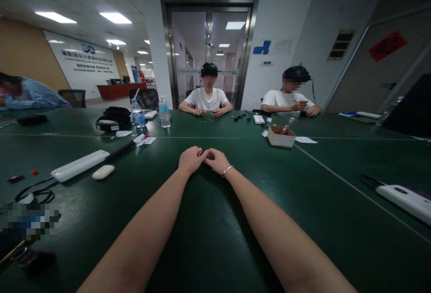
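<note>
My left hand (191, 159) and my right hand (217, 160) rest close together on the dark green table (215, 221), in the middle of the head view. Their thumbs and fingertips meet, with the fingers curled and closed. Whatever may lie between the fingertips is hidden or too small to make out. A silver bracelet (227, 171) circles my right wrist. To the left of my left hand lie a white rounded case (103, 172) and a long white device (80, 165) with a dark end.
Two bottles (164, 112) (137, 113) and a black pouch (112, 119) stand back left. A small cardboard box (281, 137) sits right of my hands. Across the table are two people with headsets (209, 98) (289, 95); another person (33, 93) leans at far left. A white device (406, 201) lies right.
</note>
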`<action>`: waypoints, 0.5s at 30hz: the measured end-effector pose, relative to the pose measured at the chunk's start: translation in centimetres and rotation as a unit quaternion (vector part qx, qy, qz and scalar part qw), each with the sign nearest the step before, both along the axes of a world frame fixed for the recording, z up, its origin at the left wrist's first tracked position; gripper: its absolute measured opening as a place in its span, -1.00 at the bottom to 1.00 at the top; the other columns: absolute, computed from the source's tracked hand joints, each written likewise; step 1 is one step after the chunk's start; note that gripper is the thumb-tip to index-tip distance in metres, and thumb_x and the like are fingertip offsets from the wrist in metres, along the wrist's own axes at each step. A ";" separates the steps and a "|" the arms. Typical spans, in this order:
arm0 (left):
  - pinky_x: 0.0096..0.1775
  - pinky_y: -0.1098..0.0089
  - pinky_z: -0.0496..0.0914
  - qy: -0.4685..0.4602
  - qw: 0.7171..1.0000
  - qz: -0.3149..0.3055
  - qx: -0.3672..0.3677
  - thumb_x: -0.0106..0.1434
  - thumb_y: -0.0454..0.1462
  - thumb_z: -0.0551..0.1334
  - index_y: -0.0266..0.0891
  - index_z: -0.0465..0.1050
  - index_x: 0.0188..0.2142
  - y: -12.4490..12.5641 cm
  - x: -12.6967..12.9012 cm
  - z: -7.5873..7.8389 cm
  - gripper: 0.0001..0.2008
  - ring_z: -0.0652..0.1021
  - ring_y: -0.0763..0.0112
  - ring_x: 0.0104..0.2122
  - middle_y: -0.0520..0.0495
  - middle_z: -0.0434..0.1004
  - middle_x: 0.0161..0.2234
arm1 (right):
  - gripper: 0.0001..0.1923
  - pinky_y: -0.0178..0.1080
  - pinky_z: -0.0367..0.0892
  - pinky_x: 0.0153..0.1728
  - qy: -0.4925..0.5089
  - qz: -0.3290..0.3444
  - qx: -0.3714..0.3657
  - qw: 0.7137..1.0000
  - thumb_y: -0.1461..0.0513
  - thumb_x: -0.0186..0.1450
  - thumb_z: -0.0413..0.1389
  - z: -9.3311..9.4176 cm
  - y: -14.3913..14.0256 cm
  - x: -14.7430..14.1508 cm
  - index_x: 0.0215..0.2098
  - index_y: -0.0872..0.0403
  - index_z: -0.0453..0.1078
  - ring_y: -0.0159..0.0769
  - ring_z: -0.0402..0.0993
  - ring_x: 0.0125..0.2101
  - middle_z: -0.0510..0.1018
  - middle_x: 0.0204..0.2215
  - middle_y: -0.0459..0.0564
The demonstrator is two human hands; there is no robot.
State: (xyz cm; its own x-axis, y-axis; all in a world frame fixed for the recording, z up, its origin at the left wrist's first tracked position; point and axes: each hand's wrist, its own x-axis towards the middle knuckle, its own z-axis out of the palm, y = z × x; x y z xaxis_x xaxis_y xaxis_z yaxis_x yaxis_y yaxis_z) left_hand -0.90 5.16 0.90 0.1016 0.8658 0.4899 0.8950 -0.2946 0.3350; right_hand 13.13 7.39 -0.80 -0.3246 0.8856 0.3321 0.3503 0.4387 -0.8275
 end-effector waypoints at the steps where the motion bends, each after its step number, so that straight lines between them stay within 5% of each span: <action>1: -0.48 0.41 0.07 0.010 1.000 -0.003 0.004 0.20 0.03 -0.02 -0.21 0.24 -0.63 -0.1 0.1 0.1 -0.56 0.32 0.41 -0.51 -0.01 0.27 -0.54 | -0.87 -0.50 0.23 -0.74 0.016 0.002 -0.028 0.999 0.30 0.10 0.15 0.0 -0.1 -0.3 -0.43 0.11 0.26 -0.52 0.34 -0.65 0.43 -0.49 -0.11; 5: -0.43 0.43 0.12 0.051 0.998 -0.045 -0.013 0.21 0.02 -0.04 -0.20 0.35 -0.58 -1.0 0.6 1.9 -0.56 0.38 0.36 -0.45 -0.07 0.35 -0.49 | -0.83 -0.44 0.32 -0.74 0.098 0.053 -0.140 0.984 0.35 0.13 0.13 -0.1 -0.4 -0.2 -0.41 0.11 0.18 -0.46 0.39 -0.71 0.41 -0.59 -0.15; 9: -0.38 0.45 0.20 0.122 0.985 -0.099 -0.073 0.19 0.03 -0.01 -0.17 0.43 -0.51 -3.8 -0.7 7.3 -0.59 0.42 0.33 -0.42 -0.08 0.43 -0.45 | -0.74 -0.40 0.37 -0.68 0.127 0.056 -0.186 0.973 0.28 0.09 0.21 0.4 -1.5 3.1 -0.41 0.12 0.17 -0.41 0.44 -0.65 0.46 -0.54 -0.08; 12: -0.36 0.44 0.25 0.142 0.973 -0.079 -0.164 0.09 0.06 0.09 -0.16 0.44 -0.47 -8.0 -5.1 11.3 -0.63 0.43 0.35 -0.45 -0.05 0.43 -0.47 | -0.72 -0.37 0.38 -0.63 0.122 0.042 -0.193 0.973 0.20 0.07 0.22 1.6 -4.7 8.1 -0.39 0.12 0.21 -0.42 0.44 -0.62 0.49 -0.39 0.03; 15: -0.29 0.32 0.29 0.144 0.957 0.013 -0.253 0.00 0.10 0.13 -0.13 0.44 -0.36 -13.0 -12.7 12.2 -0.59 0.45 0.33 -0.42 -0.02 0.47 -0.40 | -0.71 -0.30 0.42 -0.50 0.072 0.042 -0.221 0.972 0.13 0.08 0.19 3.2 -10.1 15.1 -0.30 0.11 0.30 -0.39 0.46 -0.54 0.46 -0.27 0.13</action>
State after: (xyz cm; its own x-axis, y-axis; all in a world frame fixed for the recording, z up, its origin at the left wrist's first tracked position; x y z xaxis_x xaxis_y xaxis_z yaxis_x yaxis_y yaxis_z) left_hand -13.57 -7.88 13.05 0.1444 0.9888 -0.0373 0.9765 -0.1363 0.1670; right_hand 28.19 -2.66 2.35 -0.3799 0.9246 -0.0266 0.1953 0.0521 -0.9794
